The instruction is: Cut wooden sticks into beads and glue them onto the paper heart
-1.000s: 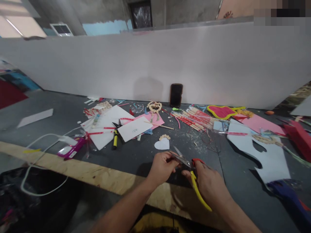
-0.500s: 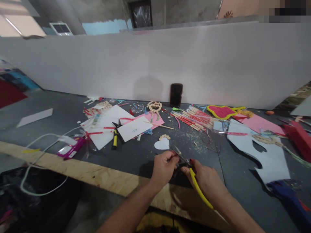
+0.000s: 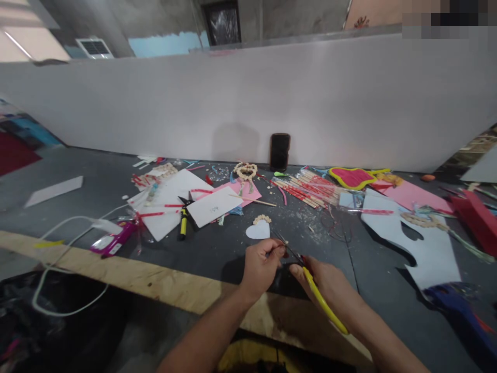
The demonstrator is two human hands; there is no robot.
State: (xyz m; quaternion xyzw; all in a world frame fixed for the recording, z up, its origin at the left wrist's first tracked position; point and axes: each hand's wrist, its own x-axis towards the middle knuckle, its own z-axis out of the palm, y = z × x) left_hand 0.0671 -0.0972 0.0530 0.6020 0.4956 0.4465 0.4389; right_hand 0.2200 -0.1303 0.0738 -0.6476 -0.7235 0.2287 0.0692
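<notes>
My right hand [image 3: 326, 282] is wrapped around a pair of yellow-handled pliers [image 3: 322, 300]; their slim metal jaws reach up and left toward my left fingertips. My left hand [image 3: 262, 264] is closed in a pinch at the jaws, and whatever small piece it holds is hidden by the fingers. Just beyond it, a white paper heart [image 3: 258, 230] lies on the dark table, with a short curve of beige beads [image 3: 262, 219] at its upper edge.
A phone [image 3: 280, 151] leans on the white partition [image 3: 155, 109]. Red-and-beige sticks [image 3: 306, 189], a white card [image 3: 215, 206], black-and-yellow cutters [image 3: 183, 223], a purple glue gun [image 3: 114, 241] and a cut-out white sheet [image 3: 435, 254] lie around. A black bag [image 3: 73, 331] is at lower left.
The pliers' jaws, spread apart earlier, now look closer together at my left fingertips. The yellow handle end has swung slightly right and the view has shifted a little.
</notes>
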